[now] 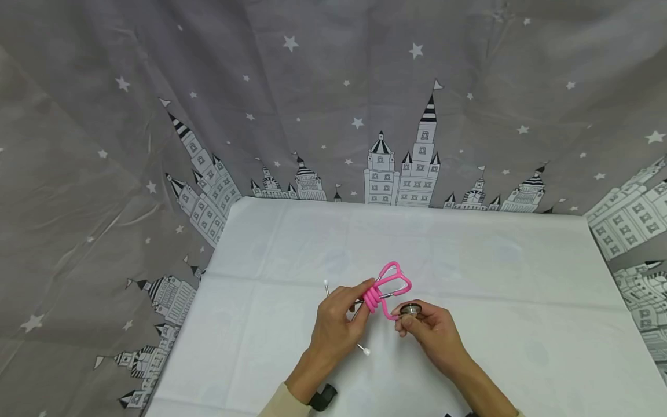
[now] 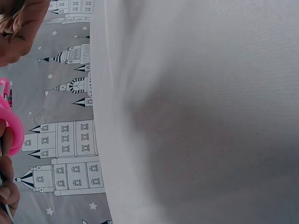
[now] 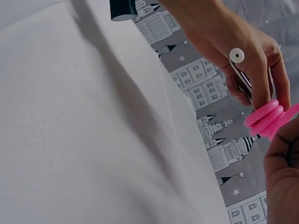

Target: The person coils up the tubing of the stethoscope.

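Note:
A stethoscope with pink tubing [image 1: 372, 298] is held above the white table in the head view, its tube wound in several coils round the metal ear tubes. My left hand [image 1: 336, 318] pinches it at these coils between thumb and fingers. White ear tips [image 1: 366, 351] stick out on both sides of that hand. In my right hand [image 1: 435, 330] the round metal chest piece [image 1: 410, 309] is gripped, with the tube running to it from the coils. The right wrist view shows the pink coils [image 3: 264, 116] close up, partly hidden by the right hand [image 3: 285, 182].
A white cloth [image 1: 281, 324] covers the table. Behind and to the sides hangs a grey curtain [image 1: 312, 87] printed with castles and stars. A black band [image 1: 323, 398] is on the left wrist.

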The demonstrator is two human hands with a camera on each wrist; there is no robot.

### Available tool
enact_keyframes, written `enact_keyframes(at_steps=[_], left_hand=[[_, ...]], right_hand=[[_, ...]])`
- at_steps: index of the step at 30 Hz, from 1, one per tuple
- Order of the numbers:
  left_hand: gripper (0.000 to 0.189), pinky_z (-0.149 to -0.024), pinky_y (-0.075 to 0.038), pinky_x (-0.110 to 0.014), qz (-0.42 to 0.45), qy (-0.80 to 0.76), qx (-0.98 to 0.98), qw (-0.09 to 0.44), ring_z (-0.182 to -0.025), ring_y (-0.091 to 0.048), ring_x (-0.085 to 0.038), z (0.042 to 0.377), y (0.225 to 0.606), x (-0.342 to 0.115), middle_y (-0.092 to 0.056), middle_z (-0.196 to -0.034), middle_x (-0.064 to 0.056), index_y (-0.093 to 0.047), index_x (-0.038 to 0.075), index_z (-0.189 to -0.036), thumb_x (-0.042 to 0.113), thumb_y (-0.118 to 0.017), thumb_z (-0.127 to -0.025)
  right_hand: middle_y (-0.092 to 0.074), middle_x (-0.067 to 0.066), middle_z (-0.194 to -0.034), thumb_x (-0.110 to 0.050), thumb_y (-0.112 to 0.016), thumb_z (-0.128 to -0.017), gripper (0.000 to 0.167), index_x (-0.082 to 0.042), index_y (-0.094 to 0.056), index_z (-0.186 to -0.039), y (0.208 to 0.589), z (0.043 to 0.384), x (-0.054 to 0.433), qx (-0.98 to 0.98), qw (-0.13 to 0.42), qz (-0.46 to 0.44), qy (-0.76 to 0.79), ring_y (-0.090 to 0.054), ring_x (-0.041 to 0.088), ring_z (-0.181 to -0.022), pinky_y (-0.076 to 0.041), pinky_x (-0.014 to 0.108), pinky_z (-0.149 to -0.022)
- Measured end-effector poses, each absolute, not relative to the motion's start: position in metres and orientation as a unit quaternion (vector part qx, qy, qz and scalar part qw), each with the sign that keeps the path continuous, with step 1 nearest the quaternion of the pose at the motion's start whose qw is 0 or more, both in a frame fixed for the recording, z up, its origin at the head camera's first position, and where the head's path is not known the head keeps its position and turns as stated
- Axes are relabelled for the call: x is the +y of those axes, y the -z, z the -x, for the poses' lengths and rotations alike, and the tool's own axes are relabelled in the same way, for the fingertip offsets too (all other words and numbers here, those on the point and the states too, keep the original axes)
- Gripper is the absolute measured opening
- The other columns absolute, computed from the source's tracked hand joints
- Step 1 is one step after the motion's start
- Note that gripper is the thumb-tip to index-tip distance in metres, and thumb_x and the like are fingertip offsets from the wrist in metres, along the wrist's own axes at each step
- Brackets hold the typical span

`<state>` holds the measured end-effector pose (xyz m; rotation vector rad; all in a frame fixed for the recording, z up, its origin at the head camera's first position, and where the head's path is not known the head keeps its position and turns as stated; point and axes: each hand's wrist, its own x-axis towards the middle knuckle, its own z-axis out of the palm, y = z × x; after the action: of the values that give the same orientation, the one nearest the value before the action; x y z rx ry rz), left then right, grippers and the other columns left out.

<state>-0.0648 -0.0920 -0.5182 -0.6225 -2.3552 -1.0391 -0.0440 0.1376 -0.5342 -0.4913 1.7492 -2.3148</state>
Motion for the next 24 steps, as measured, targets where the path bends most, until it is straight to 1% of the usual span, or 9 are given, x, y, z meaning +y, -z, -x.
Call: enact_keyframes(at_steps=[3,4,7,11,13,17,20,24], left_hand=[[0.049,-0.062,-0.043,-0.012,0.231,0.379,-0.862,0.245,-0.069,-0.058,-0.01,0.064,0.5191,-0.0907,-0.078,-0.088,0.005,-0.074,0.016,-0.137,0.003,-0.081,-0.091],[0.05,-0.062,-0.043,-0.012,0.234,0.38,-0.861,0.245,-0.069,-0.058,-0.01,0.0639,0.5194,-0.0902,-0.078,-0.088,0.006,-0.074,0.016,-0.137,0.002,-0.082,-0.09],[0.051,-0.062,-0.045,-0.013,0.243,0.384,-0.855,0.25,-0.068,-0.059,-0.012,0.0632,0.5186,-0.0885,-0.078,-0.088,0.006,-0.073,0.015,-0.137,0.001,-0.082,-0.089],[0.05,-0.062,-0.047,-0.016,0.246,0.389,-0.849,0.259,-0.068,-0.06,-0.013,0.0627,0.5168,-0.0871,-0.079,-0.089,0.005,-0.074,0.014,-0.137,0.0,-0.081,-0.089],[0.049,-0.061,-0.049,-0.019,0.249,0.39,-0.847,0.262,-0.069,-0.06,-0.012,0.0624,0.516,-0.0867,-0.079,-0.089,0.005,-0.074,0.014,-0.136,0.0,-0.08,-0.09],[0.048,-0.059,-0.051,-0.022,0.266,0.395,-0.839,0.263,-0.069,-0.061,-0.013,0.0619,0.5153,-0.0859,-0.081,-0.091,0.003,-0.073,0.012,-0.136,-0.001,-0.08,-0.09],[0.049,-0.061,-0.05,-0.017,0.278,0.398,-0.834,0.263,-0.068,-0.062,-0.014,0.062,0.5151,-0.0861,-0.081,-0.091,0.002,-0.074,0.012,-0.135,-0.001,-0.081,-0.088],[0.048,-0.065,-0.045,-0.01,0.293,0.396,-0.83,0.261,-0.068,-0.062,-0.012,0.0624,0.5147,-0.0869,-0.08,-0.09,0.004,-0.075,0.013,-0.133,-0.001,-0.083,-0.088]], right_hand=[[-0.077,-0.009,-0.104,0.009,-0.051,-0.107,0.028,-0.007,-0.074,-0.111,0.5363,0.0461,0.1369,0.559,0.115,0.162,0.805,-0.068,-0.002,-0.086,-0.059,0.017,-0.076],[-0.077,-0.01,-0.103,0.008,-0.052,-0.107,0.029,-0.01,-0.074,-0.109,0.5364,0.0465,0.1362,0.552,0.122,0.156,0.81,-0.067,-0.003,-0.085,-0.058,0.015,-0.074],[-0.077,-0.011,-0.099,0.005,-0.051,-0.109,0.03,-0.015,-0.074,-0.106,0.5367,0.0478,0.1343,0.546,0.137,0.148,0.813,-0.063,-0.003,-0.079,-0.055,0.015,-0.071],[-0.073,-0.013,-0.089,0.0,-0.05,-0.111,0.028,-0.015,-0.073,-0.105,0.5364,0.0491,0.1331,0.554,0.146,0.137,0.808,-0.057,-0.002,-0.074,-0.05,0.019,-0.069],[-0.073,-0.013,-0.087,-0.004,-0.05,-0.113,0.026,-0.016,-0.072,-0.105,0.5365,0.0494,0.1336,0.553,0.151,0.123,0.81,-0.055,-0.001,-0.072,-0.05,0.02,-0.069],[-0.075,-0.012,-0.088,-0.007,-0.05,-0.114,0.022,-0.015,-0.07,-0.106,0.537,0.05,0.1356,0.542,0.165,0.104,0.818,-0.056,0.0,-0.071,-0.052,0.019,-0.072],[-0.075,-0.012,-0.087,-0.007,-0.051,-0.113,0.023,-0.015,-0.071,-0.105,0.5382,0.0505,0.1365,0.539,0.172,0.099,0.819,-0.057,-0.001,-0.07,-0.052,0.019,-0.071],[-0.076,-0.011,-0.083,-0.006,-0.054,-0.112,0.025,-0.016,-0.074,-0.1,0.5389,0.0509,0.1373,0.551,0.173,0.079,0.813,-0.058,-0.002,-0.068,-0.052,0.018,-0.068]])
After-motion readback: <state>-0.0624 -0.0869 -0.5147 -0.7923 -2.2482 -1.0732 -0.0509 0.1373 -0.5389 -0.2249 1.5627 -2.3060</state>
